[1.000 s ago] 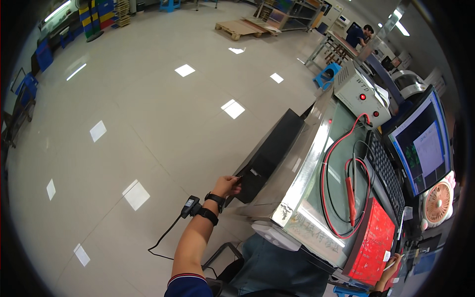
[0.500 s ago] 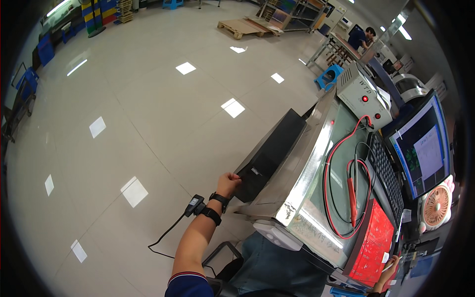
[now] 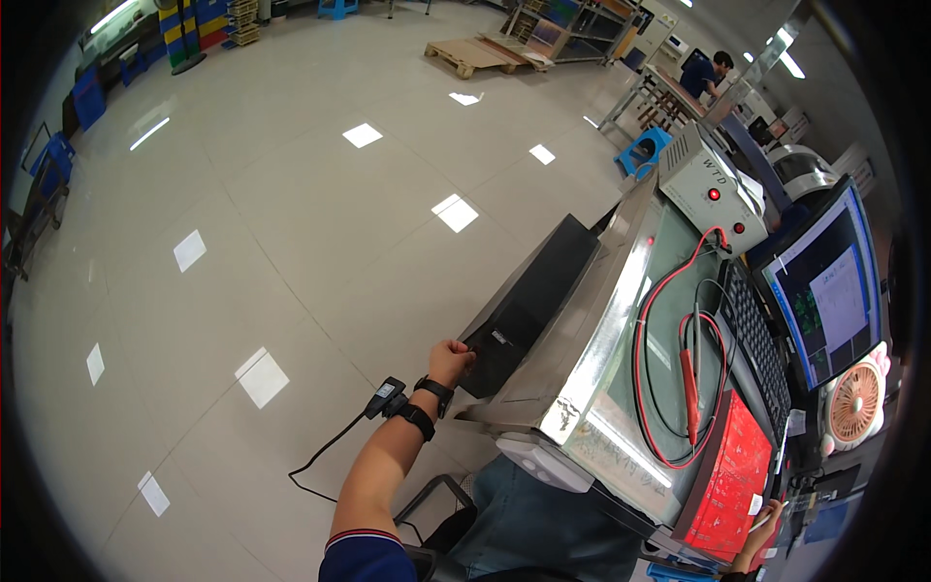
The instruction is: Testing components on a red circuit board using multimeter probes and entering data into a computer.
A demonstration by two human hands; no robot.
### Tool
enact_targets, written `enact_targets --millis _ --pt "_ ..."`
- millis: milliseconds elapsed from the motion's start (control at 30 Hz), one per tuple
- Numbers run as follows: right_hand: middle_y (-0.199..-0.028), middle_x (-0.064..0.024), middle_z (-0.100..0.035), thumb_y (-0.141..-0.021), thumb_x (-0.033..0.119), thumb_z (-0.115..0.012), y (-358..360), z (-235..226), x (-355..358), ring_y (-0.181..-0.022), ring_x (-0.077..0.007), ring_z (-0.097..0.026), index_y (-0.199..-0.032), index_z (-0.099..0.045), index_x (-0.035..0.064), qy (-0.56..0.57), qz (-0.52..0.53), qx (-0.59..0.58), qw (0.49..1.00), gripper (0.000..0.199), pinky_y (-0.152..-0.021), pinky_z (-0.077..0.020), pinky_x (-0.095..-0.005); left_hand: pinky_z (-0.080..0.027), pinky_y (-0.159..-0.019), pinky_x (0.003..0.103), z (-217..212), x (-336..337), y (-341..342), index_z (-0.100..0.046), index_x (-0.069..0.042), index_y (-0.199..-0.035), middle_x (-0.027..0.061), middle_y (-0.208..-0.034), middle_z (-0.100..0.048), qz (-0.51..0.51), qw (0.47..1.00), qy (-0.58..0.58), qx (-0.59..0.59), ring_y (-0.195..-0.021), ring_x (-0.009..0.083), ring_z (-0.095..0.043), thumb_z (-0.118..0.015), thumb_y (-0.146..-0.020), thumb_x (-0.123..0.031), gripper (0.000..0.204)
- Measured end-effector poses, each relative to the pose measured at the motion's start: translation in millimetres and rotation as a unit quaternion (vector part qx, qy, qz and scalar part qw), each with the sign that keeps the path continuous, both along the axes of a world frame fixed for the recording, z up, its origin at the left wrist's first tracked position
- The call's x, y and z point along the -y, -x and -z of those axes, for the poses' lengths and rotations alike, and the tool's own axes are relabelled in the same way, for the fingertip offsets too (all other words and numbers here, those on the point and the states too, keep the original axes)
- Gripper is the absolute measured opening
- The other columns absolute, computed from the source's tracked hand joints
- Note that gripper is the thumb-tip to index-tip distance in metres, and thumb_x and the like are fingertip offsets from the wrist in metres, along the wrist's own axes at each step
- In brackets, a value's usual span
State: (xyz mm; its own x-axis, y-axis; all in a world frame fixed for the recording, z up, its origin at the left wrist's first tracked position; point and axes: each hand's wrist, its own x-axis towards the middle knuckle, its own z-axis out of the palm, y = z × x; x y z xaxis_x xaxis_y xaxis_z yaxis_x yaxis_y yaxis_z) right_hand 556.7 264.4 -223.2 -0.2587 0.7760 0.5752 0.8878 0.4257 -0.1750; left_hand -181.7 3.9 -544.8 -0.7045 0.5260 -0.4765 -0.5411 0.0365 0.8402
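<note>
My left hand [image 3: 450, 363] reaches out to the front of a black computer tower [image 3: 533, 296] that stands beside the desk. Its fingers are curled together at the tower's front face, near the lower end; whatever lies between them, if anything, is hidden. A black strap and a small device with a screen [image 3: 384, 395] sit on that wrist and forearm, with a black cable hanging from the device. At the lower right, beyond a red box [image 3: 727, 480], my right hand [image 3: 766, 527] is closed around a thin white pen-like stick [image 3: 760, 524].
Red and black test leads [image 3: 690, 388] lie coiled on the desk [image 3: 611, 407], plugged into a grey metal instrument [image 3: 708, 184] with red lights. A keyboard [image 3: 756, 339], monitor [image 3: 824, 281] and pink fan [image 3: 857, 400] stand alongside. Farther off are a blue stool [image 3: 642, 150], a pallet [image 3: 475, 53] and a seated person.
</note>
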Motion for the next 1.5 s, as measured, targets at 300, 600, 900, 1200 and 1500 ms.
enact_targets --millis 300,600,900,1200,1500 --pt "-0.084 -0.0057 -0.05 -0.096 0.004 -0.046 41 -1 19 -0.073 -0.0132 -0.048 -0.111 -0.05 0.0014 -0.034 -0.004 -0.007 0.999 0.016 -0.067 -0.0421 -0.0255 -0.049 -0.053 0.028 8 -12 6 -0.057 -0.002 -0.079 0.0065 -0.068 -0.06 0.019 0.999 0.021 0.016 -0.059 0.0163 -0.06 -0.073 -0.068 0.001 0.02" --pt "-0.076 -0.0024 -0.05 -0.087 -0.003 -0.05 90 -19 65 -0.07 -0.0117 -0.05 -0.099 -0.057 0.0027 -0.049 0.042 -0.059 0.996 0.015 -0.062 -0.0406 -0.0247 -0.046 -0.048 0.027 -15 -25 9 -0.067 -0.002 -0.066 0.0077 -0.061 -0.065 0.127 0.974 0.098 -0.16 -0.054 0.014 -0.062 -0.073 -0.073 -0.016 0.017" --pt "-0.074 -0.0133 -0.063 -0.08 0.008 -0.06 104 -27 83 -0.072 -0.0314 -0.064 -0.089 -0.062 0.0079 -0.079 0.097 -0.066 0.99 0.009 -0.064 -0.0503 -0.0389 -0.044 -0.069 0.03 41 21 24 -0.06 -0.001 -0.108 0.0072 -0.091 -0.06 0.097 0.993 -0.059 0.014 -0.08 0.0158 -0.056 -0.056 -0.09 -0.028 0.033" --pt "-0.075 -0.0075 -0.067 -0.095 0.012 -0.048 106 -60 50 -0.069 -0.0195 -0.067 -0.098 -0.058 0.0067 -0.03 0.029 -0.165 0.985 0.011 -0.059 -0.0517 -0.0295 -0.029 -0.04 0.024 -44 154 6 -0.066 -0.004 -0.08 0.0058 -0.067 -0.062 0.048 0.966 0.167 -0.193 -0.047 0.0112 -0.043 -0.054 -0.088 -0.048 0.047" --pt "-0.089 -0.0142 -0.062 -0.078 0.012 -0.067 55 -60 -29 -0.089 -0.0346 -0.06 -0.102 -0.055 0.0107 -0.1 0.055 -0.12 0.986 0.026 -0.074 -0.0479 -0.0437 -0.048 -0.056 0.031 -92 152 -62 -0.065 -0.002 -0.094 0.0122 -0.086 -0.067 0.415 0.847 0.105 -0.316 -0.071 0.0199 -0.063 -0.053 -0.092 -0.031 0.031"
